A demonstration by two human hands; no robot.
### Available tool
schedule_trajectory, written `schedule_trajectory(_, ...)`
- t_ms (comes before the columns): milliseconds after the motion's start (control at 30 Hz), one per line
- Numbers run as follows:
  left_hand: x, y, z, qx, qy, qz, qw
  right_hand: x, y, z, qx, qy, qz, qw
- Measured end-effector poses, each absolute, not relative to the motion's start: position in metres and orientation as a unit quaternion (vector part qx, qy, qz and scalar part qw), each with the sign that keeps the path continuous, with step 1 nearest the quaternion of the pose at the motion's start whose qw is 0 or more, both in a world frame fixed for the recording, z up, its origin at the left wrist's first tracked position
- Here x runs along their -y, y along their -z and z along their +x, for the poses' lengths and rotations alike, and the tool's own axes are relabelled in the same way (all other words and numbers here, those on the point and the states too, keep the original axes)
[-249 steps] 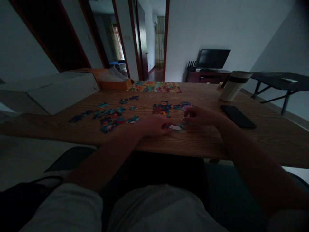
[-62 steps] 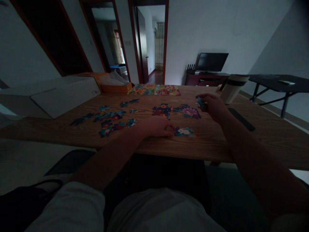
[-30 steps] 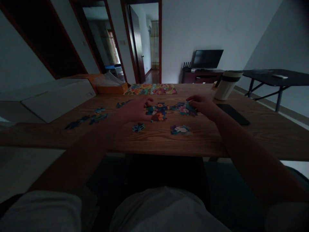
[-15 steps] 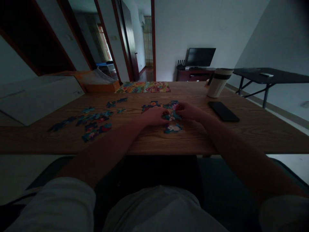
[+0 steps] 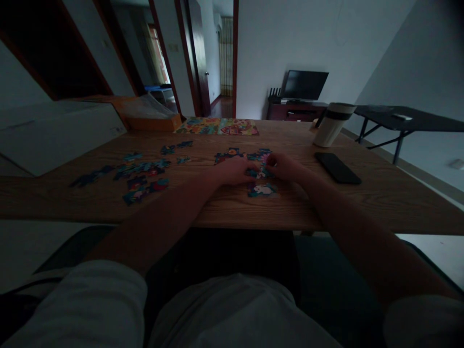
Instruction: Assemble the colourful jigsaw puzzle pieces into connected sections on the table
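Both my hands meet over a cluster of joined jigsaw pieces [image 5: 232, 155] in the middle of the wooden table [image 5: 380, 193]. My left hand [image 5: 234, 170] has its fingers curled onto a small piece [image 5: 253, 173] at the cluster's near edge. My right hand [image 5: 284, 166] pinches the same spot from the right. Just in front of them lies a small joined section with a white figure [image 5: 261, 189]. Loose pieces [image 5: 141, 171] are scattered to the left. The light is dim, so the exact grip is hard to read.
A colourful reference picture [image 5: 217, 126] lies at the table's far side. A white tumbler [image 5: 329, 124] and a black phone [image 5: 337, 167] are to the right. A white box [image 5: 54, 130] and an orange box [image 5: 148, 113] sit at the left.
My right hand came back from near the tumbler with a piece, and my left hand moved from the near section up to the cluster. Both now press together there.
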State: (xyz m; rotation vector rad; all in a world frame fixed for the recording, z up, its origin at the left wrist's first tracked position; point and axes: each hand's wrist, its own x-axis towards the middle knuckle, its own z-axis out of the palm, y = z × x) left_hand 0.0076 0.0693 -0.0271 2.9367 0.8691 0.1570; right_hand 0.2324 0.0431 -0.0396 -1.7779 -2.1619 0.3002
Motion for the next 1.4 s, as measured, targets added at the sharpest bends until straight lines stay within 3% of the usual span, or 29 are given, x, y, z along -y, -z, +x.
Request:
schedule_trajectory(633, -0.058, 0.014, 0.007, -0.276, 0.003, 0.961, 0.017, -0.043, 0.038, 0.237, 0.795, -0.154, -0.569, 0.145)
schedule_trajectory(900, -0.048, 0.006, 0.0, -0.27, 0.015, 0.961, 0.053, -0.036, 0.034, 0.229, 0.811, -0.164, -0.539, 0.158)
schedule_trajectory(1167, -0.05, 0.005, -0.002, -0.274, 0.027, 0.957, 0.086, -0.035, 0.024, 0.246, 0.808, -0.202, -0.544, 0.1)
schedule_trajectory(1400, -0.046, 0.003, -0.003, -0.292, 0.021, 0.952, 0.092, -0.034, 0.025, 0.247, 0.807, -0.222, -0.537, 0.106)
